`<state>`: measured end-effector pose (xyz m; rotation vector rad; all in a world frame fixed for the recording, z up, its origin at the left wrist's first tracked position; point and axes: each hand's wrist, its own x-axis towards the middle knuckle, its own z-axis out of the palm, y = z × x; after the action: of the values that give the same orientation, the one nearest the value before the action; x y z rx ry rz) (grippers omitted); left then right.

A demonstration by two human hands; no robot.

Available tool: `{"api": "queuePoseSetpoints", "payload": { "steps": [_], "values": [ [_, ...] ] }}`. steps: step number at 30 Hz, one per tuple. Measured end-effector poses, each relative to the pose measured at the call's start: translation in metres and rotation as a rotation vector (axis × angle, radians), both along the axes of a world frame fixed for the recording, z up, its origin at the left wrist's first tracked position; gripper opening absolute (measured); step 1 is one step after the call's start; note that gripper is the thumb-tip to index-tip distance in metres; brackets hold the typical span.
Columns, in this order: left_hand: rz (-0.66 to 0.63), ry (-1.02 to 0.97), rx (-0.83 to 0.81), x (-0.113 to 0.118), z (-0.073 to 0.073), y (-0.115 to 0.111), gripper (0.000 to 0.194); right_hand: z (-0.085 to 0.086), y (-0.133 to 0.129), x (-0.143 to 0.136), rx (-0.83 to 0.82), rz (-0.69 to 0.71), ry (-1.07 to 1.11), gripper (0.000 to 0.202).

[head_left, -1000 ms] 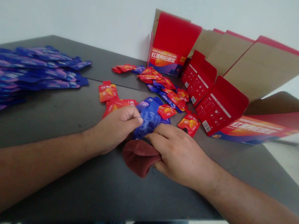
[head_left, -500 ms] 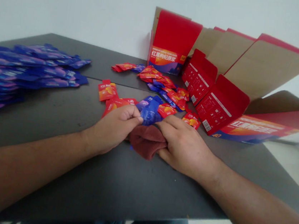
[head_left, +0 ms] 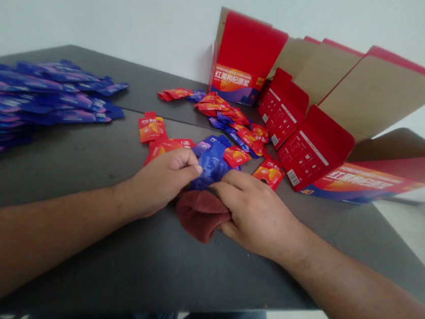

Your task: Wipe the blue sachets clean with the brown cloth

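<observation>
My left hand (head_left: 170, 177) pinches the left edge of a blue sachet (head_left: 212, 165) with white print, between thumb and bent forefinger. In my right hand (head_left: 256, 213) is a folded reddish-brown cloth (head_left: 203, 212), pressed against the sachet's lower part. The cloth hides the sachet's bottom end, and the right fingertips are partly hidden too. Red-and-orange sachets (head_left: 168, 147) lie just beyond my left hand. Another red sachet (head_left: 268, 173) rests beyond my right knuckles.
A large heap of blue sachets (head_left: 47, 94) covers the table's left side. Mixed red and blue sachets (head_left: 236, 121) are piled behind my hands. Open red cartons (head_left: 315, 148) with raised flaps stand at the right and back, by the wall. The dark table (head_left: 199, 276) has its front edge near me.
My right hand and the cloth have moved slightly left and toward me, down along the blue sachet, uncovering more of it. My left hand keeps its pinch in nearly the same place.
</observation>
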<state>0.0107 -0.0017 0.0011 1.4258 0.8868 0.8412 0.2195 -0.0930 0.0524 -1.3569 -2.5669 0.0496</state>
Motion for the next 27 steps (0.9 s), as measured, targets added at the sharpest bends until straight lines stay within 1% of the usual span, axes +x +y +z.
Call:
{"api": "queuePoseSetpoints", "payload": {
  "steps": [2,3,6,8,12,14,16,17,19,20,22,24,25,27],
  "values": [
    [0.004,0.015,0.010,0.000,0.001,0.000,0.022,0.000,0.000,0.000,-0.017,0.044,-0.015,0.021],
    [0.007,0.008,0.008,0.001,0.002,-0.001,0.022,0.000,0.000,0.001,-0.009,0.030,-0.012,0.022],
    [0.004,-0.040,-0.045,0.003,0.005,-0.002,0.023,0.000,0.003,0.004,0.047,-0.092,0.015,0.016],
    [0.010,-0.053,-0.063,0.003,0.005,-0.002,0.022,-0.001,0.004,0.004,0.049,-0.112,0.023,0.013],
    [0.010,-0.034,-0.077,0.002,0.002,-0.002,0.020,-0.001,-0.002,0.000,-0.030,0.055,-0.012,0.016],
    [-0.003,-0.046,-0.099,0.001,0.002,-0.002,0.021,0.000,-0.003,0.000,-0.053,0.099,-0.019,0.017],
    [0.000,-0.068,-0.106,0.002,0.004,-0.003,0.021,0.001,0.001,0.004,-0.044,0.056,0.003,0.020],
    [0.004,-0.085,-0.120,0.003,0.005,-0.003,0.021,0.001,0.004,0.008,-0.021,0.010,0.025,0.022],
    [0.011,-0.126,-0.170,0.005,0.008,-0.004,0.022,0.001,0.013,0.017,0.063,-0.116,0.085,0.020],
    [0.012,-0.146,-0.201,0.006,0.010,-0.005,0.022,0.000,0.017,0.021,0.112,-0.139,0.133,0.019],
    [0.026,-0.175,-0.244,0.008,0.013,-0.006,0.023,-0.002,0.023,0.025,0.153,-0.170,0.193,0.016],
    [0.056,-0.189,-0.268,0.009,0.015,-0.006,0.022,-0.005,0.023,0.024,0.125,-0.150,0.215,0.019],
    [0.069,-0.196,-0.278,0.009,0.017,-0.006,0.021,-0.005,0.021,0.022,0.092,-0.116,0.209,0.019],
    [0.085,-0.212,-0.291,0.009,0.018,-0.006,0.020,-0.005,0.017,0.017,0.003,0.004,0.184,0.016]
  ]
}}
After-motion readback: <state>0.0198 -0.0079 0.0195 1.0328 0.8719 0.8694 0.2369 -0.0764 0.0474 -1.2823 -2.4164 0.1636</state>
